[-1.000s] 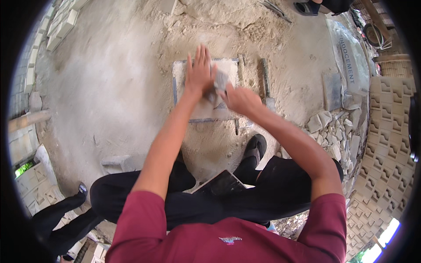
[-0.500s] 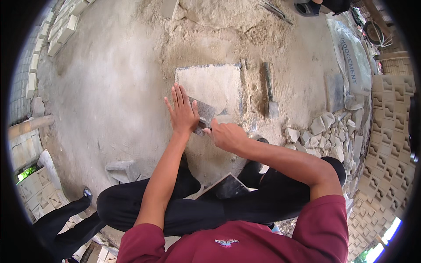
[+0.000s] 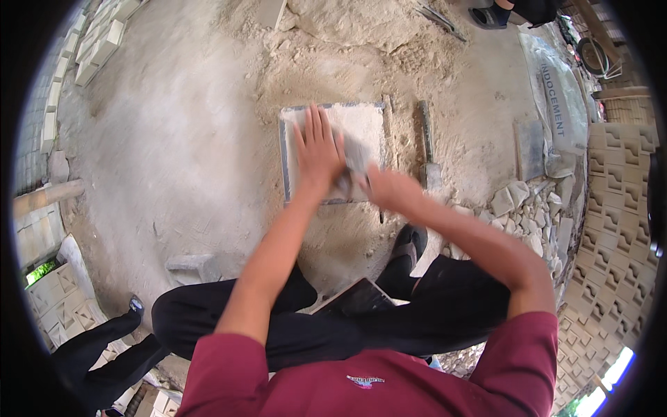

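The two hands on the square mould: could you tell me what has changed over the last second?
Both hands went back out over the mould: left hand flat on the fill, right hand pushing the trowel beside it. The hammer stayed put.

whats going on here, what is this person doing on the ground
A person sits on a dusty concrete floor, working at a square metal mould filled with pale mix. The left hand lies flat on the fill, fingers spread. The right hand grips a trowel against the surface, blurred. A hammer lies right of the mould, by broken block pieces.
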A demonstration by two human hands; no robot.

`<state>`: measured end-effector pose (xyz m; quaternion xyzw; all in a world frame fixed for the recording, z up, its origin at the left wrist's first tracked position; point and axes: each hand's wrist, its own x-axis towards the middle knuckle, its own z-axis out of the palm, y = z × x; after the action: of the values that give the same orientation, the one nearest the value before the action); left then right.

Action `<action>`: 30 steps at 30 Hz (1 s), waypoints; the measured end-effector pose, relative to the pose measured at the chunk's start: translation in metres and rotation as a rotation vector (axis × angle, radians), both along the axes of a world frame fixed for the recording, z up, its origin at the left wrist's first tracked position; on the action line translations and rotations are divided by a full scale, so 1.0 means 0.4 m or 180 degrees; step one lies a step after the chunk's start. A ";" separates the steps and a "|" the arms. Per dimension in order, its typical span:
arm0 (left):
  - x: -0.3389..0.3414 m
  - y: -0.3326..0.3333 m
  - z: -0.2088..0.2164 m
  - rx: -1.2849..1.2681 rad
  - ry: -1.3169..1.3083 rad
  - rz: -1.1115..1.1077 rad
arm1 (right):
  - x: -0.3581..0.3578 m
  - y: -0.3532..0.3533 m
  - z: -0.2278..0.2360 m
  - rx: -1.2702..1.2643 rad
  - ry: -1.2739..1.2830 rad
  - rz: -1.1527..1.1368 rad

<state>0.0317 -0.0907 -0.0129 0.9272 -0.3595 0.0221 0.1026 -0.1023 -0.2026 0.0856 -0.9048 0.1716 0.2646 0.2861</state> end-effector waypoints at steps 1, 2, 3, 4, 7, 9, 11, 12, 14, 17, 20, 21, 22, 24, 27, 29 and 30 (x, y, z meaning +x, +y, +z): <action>-0.096 0.025 0.003 0.0005 0.0189 -0.0047 | -0.097 0.026 0.004 -0.0006 0.0088 0.0004; -0.154 0.028 0.006 0.0016 0.0381 -0.0098 | -0.156 0.032 0.009 -0.0008 0.0180 0.0006; -0.148 0.009 0.014 0.0015 0.0362 -0.0107 | -0.150 0.015 0.013 -0.0010 0.0161 -0.0004; -0.146 -0.007 0.026 0.0014 0.0250 -0.0067 | -0.146 -0.002 0.023 -0.0027 0.0106 -0.0039; -0.041 -0.133 0.033 0.0061 0.0101 -0.0124 | -0.075 -0.103 -0.027 -0.0446 -0.0371 -0.0050; 0.080 -0.217 0.025 -0.0177 -0.0178 -0.0080 | 0.049 -0.180 0.005 -0.0304 -0.0391 -0.0168; 0.121 -0.268 0.016 -0.0277 -0.0171 -0.0082 | 0.101 -0.238 0.012 -0.0823 -0.0699 0.0252; 0.131 -0.265 0.013 -0.0338 -0.0191 -0.0034 | 0.100 -0.225 0.017 -0.0806 -0.0706 0.0255; 0.066 -0.216 -0.025 -0.0288 -0.0180 -0.0131 | 0.063 -0.182 0.032 -0.0060 -0.0035 -0.0142; -0.130 -0.124 -0.001 -0.0060 0.0039 -0.0357 | -0.159 -0.110 -0.027 -0.0085 -0.0304 -0.0090; -0.251 -0.027 0.017 -0.0048 0.0299 -0.0416 | -0.272 -0.017 0.018 0.0133 0.0071 0.0053; -0.251 -0.028 0.014 -0.0039 0.0220 -0.0370 | -0.265 -0.026 0.015 0.0098 0.0177 0.0031; -0.246 -0.024 0.012 -0.0015 0.0121 -0.0307 | -0.235 -0.043 0.021 0.0076 0.0263 0.0026; -0.133 -0.077 0.010 -0.0110 -0.0093 -0.0263 | -0.143 -0.082 0.015 -0.0173 -0.0091 -0.0010; 0.065 -0.145 0.012 -0.0233 -0.0451 -0.0198 | 0.045 -0.133 0.008 -0.0369 -0.0455 0.0106; 0.078 -0.119 0.007 -0.0131 -0.0344 -0.0188 | 0.064 -0.117 0.006 -0.0415 -0.0581 0.0099; 0.083 -0.104 0.006 -0.0015 -0.0254 -0.0146 | 0.053 -0.090 0.008 -0.0259 -0.0404 0.0079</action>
<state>0.0650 -0.1322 -0.0103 0.9169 -0.3844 0.0575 0.0908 -0.0810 -0.2386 0.0889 -0.9327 0.1525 0.2030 0.2561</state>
